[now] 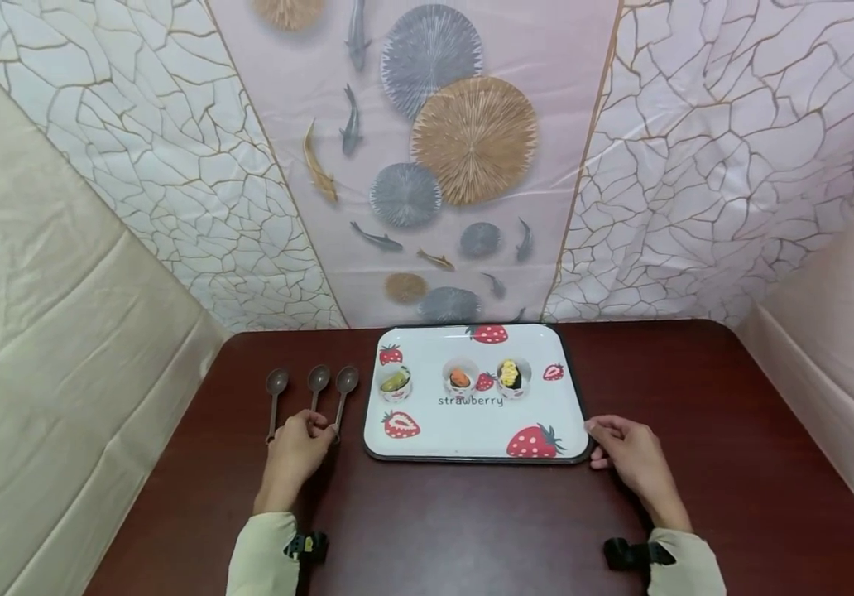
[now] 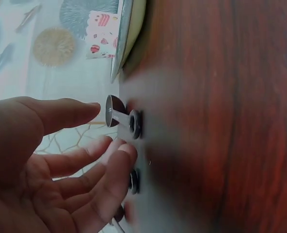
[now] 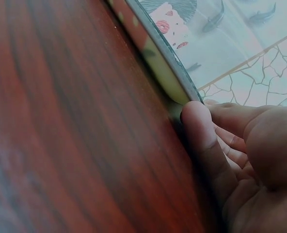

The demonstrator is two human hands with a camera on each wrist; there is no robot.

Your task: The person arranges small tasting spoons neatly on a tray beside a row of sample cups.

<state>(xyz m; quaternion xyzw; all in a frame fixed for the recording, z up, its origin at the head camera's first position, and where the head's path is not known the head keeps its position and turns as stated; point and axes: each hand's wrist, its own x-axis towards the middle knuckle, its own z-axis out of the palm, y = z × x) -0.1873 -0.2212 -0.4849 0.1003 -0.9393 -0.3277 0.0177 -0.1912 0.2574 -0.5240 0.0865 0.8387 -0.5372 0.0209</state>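
Note:
Three dark spoons lie on the left of the table: a left one, a middle one and a right one. My left hand is over the handles of the middle and right spoons. In the left wrist view, its thumb and fingers stand apart, with the right spoon just past the gap. My right hand pinches the front right corner of a white strawberry tray, seen edge-on in the right wrist view. Three small cups with sushi-like pieces stand on the tray.
The left cup holds a greenish piece, the middle cup an orange-topped one, the right cup a yellow-topped one. A patterned cloth hangs behind the dark red wooden table.

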